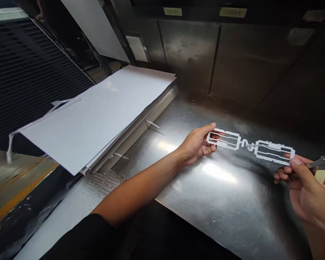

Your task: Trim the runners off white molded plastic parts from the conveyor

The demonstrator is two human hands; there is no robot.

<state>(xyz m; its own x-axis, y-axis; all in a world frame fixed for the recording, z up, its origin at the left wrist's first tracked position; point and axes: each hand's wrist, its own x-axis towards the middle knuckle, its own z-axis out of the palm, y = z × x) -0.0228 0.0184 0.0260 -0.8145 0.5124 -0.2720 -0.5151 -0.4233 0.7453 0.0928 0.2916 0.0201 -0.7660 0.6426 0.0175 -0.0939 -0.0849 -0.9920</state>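
A white plastic part made of two rectangular frames [274, 147] joined by a wavy runner hangs stretched between my hands above the metal bench. My left hand [199, 144] pinches the outer end of the left frame between thumb and fingers. At the far end of the right frame, my right hand [308, 184] grips it with the thumb on top. A cutting tool, apparently nippers [323, 161], with dark metal jaws is also tucked in my right hand; its handles are mostly hidden by the fingers.
Left of my arm, a stack of white sheets [103, 108] lies on the shiny metal bench [219, 202]. Thin white strips [153, 124] stick out from its side. Patterned flat parts [103, 184] lie below it. A metal panel [189, 54] stands behind; a dark ribbed surface [29, 79] is at left.
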